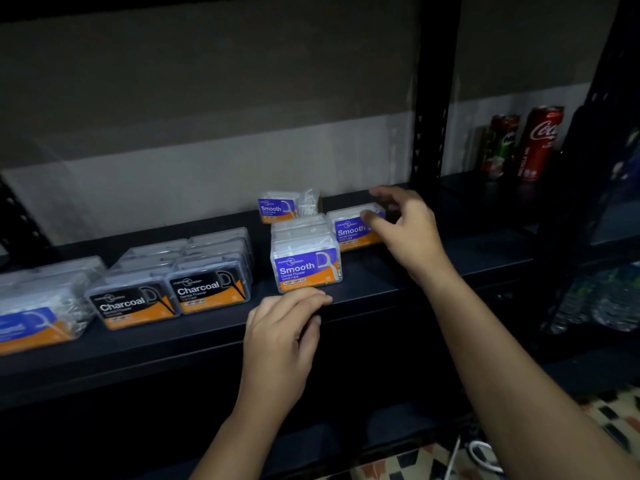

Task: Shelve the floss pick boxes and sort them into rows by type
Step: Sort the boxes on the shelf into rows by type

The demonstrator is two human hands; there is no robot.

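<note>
- Sorting well advanced: 2 rows of clear plastic boxes with black-and-orange "Charcoal" labels (173,292) stand side by side on the dark metal shelf board (398,292), each row running front to back.
- Right of them, apart by a gap, 1 row of clear plastic boxes with purple-and-orange "Smooth" labels (306,261), its front box near the shelf edge.
- Outstanding, by judgement: 1 clear "Smooth" box behind that row (277,207), set back near the wall and not closed up to it; 1 clear "Smooth" box at the right (353,230), angled and out of any row.
- Far left: blurred clear boxes with blue-and-orange labels (38,306); type unreadable, so sorting there cannot be judged.
- Right hand (407,233): fingers spread and bent, thumb and fingertips at the top right corner of the right-hand "Smooth" box; whether they have closed on it is too blurred to tell.
- Left hand (280,337): fingers pressed together and curled, tips resting on the shelf's front edge just below the front "Smooth" box, holding nothing.
- Surroundings: black perforated upright post (431,109) just right of the loose box, limiting room for a further row; beyond it, red cola can (540,140) and green-and-red can (500,143) on the neighbouring shelf; clear plastic water bottles (606,306) lower right.
</note>
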